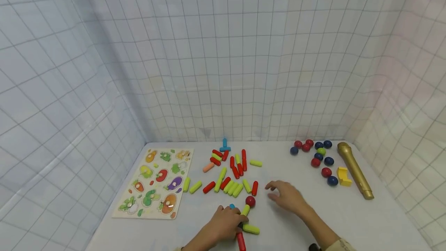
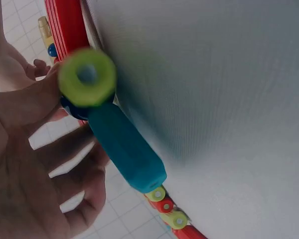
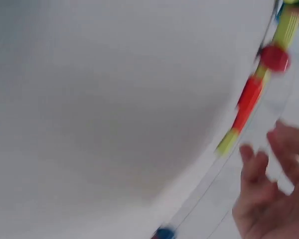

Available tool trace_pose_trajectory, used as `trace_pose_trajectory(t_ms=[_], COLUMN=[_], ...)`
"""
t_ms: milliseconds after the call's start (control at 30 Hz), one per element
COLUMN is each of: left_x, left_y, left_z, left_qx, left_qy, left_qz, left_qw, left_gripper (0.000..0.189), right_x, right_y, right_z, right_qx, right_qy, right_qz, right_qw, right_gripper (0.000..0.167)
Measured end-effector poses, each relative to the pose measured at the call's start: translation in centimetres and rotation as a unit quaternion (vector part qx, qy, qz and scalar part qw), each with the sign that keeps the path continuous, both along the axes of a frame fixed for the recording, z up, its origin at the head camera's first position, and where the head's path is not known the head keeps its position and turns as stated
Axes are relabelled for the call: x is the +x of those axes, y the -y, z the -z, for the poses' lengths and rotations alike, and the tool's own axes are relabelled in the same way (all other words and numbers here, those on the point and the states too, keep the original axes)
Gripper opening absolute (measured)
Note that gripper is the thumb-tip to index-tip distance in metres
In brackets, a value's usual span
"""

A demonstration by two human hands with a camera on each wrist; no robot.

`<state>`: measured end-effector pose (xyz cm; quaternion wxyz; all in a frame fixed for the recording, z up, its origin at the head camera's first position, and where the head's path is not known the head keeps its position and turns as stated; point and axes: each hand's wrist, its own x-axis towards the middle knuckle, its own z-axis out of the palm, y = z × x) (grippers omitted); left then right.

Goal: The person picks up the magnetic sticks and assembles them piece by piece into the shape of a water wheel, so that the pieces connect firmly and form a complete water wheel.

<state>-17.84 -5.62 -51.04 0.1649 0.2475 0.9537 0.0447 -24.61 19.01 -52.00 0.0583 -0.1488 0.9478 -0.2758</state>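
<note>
My left hand (image 1: pixel 224 224) pinches a dark blue ball (image 2: pixel 74 108) low in front of me. Around that ball sit a red magnetic stick (image 1: pixel 241 241), a blue stick (image 2: pixel 127 149) and green sticks, one green stick (image 2: pixel 87 77) pointing at the left wrist camera. Another green stick (image 1: pixel 245 210) leads from it towards a red ball (image 1: pixel 250 201). My right hand (image 1: pixel 287 196) hovers to the right of these pieces with fingers loosely bent, holding nothing. In the right wrist view the red ball (image 3: pixel 275 58) appears beyond the fingers, blurred.
Several red and green sticks, like a red stick (image 1: pixel 255 188), lie scattered beyond the hands. A vegetable puzzle board (image 1: pixel 156 183) is at the left. Loose balls (image 1: pixel 326 172), a yellow block (image 1: pixel 343 176) and a gold tube (image 1: pixel 355 170) lie at the right.
</note>
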Motion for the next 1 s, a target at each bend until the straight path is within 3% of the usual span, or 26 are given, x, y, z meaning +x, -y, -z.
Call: trace_pose_trajectory(t_ms=[67,133,200,300,500,767,1000], left_x=[0.5,0.8,1.0,0.9,0.3,0.4,0.7], left_y=[-0.1,-0.4,-0.8,-1.7,-2.9,-3.0,-2.9], left_z=[0.0,-0.2,-0.4,-0.4,0.1,0.4,0.7], left_qx=[-0.017,-0.040,-0.059,-0.069,-0.056,0.002,0.031], left_qy=[-0.018,-0.037,-0.053,-0.072,-0.070,-0.010,-0.004], left_qz=[-0.013,-0.026,-0.035,-0.024,0.013,-0.003,-0.054], left_qw=[0.9996,0.9982,0.9963,0.9947,0.9959,0.9999,0.9981], left_gripper=[0.028,0.028,0.030,0.033,0.029,0.021,0.018], right_x=[-0.9,-1.9,-2.6,-3.1,-3.1,-2.2,-0.3], right_y=[-2.7,-5.7,-8.4,-11.1,-12.8,-11.7,-7.4], right_z=[-0.3,-0.5,-0.7,-0.6,0.1,-0.5,-1.2], right_qx=[0.042,0.080,0.107,0.136,0.148,0.119,0.111], right_qy=[-0.037,-0.053,-0.040,-0.002,0.037,0.038,0.034], right_qz=[0.080,0.153,0.204,0.239,0.246,0.207,0.162], right_qw=[0.9953,0.9836,0.9724,0.9614,0.9571,0.9703,0.9799], right_gripper=[0.026,0.031,0.038,0.042,0.040,0.030,0.027])
